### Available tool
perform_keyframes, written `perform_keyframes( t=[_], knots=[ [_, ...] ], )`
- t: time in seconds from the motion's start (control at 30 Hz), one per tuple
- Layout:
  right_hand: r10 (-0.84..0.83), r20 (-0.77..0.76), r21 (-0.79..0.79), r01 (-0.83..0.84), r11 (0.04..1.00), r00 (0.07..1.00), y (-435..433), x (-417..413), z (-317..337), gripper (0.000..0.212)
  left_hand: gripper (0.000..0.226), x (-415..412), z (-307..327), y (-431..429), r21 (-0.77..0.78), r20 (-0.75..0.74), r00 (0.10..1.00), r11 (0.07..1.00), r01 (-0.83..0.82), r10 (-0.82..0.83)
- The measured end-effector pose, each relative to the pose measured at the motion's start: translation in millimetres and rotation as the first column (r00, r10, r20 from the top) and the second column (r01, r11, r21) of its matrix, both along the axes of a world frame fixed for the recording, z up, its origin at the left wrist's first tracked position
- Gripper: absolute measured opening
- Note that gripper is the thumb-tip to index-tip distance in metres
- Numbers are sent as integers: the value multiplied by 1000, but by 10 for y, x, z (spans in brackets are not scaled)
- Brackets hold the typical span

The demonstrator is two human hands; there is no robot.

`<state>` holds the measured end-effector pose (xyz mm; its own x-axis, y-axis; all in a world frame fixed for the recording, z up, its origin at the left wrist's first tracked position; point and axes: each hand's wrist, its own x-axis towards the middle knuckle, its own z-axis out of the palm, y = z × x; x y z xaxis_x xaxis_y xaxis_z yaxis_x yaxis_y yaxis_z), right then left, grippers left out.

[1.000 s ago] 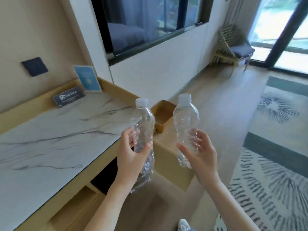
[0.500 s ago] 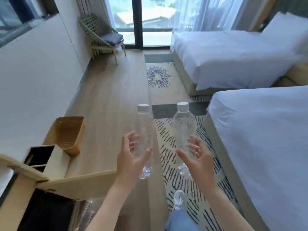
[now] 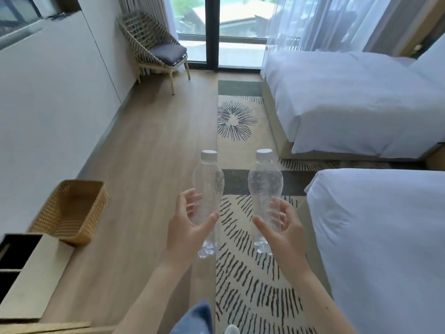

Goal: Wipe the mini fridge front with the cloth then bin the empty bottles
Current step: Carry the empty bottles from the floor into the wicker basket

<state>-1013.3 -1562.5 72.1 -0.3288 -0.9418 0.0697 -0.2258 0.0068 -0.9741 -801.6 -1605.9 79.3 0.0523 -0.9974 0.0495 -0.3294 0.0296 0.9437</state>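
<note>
Now my view has swung to the room. Left hand clasps one bottle, right hand the other bottle, right of the wicker basket; binning seems next.

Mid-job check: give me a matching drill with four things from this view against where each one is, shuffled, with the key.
1. left bottle
2. right bottle
3. wicker basket
4. chair

a. beside the white wall, at the left
b. held in the right hand
c. by the glass door
d. held in the left hand

Pairs: 1-d, 2-b, 3-a, 4-c
</note>
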Motion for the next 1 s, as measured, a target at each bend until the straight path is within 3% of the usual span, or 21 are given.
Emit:
perform_keyframes(
  t=[0.27,0.63,0.8,1.0],
  knots=[
    [42,-7,43,-42,998,999,-1638,-150,-202,62,62,-135,-237,-1492,18,8,998,998,-60,60],
    [4,-22,-22,-5,1000,1000,-4551,108,103,68,64,83,-63,-4497,-69,-37,999,998,-7,5],
    [84,-52,-5,-84,996,995,-5745,389,178,60,65,369,-11,-5562,-59,-61,994,993,-99,95],
    [277,-87,59,-272,960,957,-7205,909,-13,58,58,886,-332,-6471,23,-71,943,946,-324,325]
  ],
)
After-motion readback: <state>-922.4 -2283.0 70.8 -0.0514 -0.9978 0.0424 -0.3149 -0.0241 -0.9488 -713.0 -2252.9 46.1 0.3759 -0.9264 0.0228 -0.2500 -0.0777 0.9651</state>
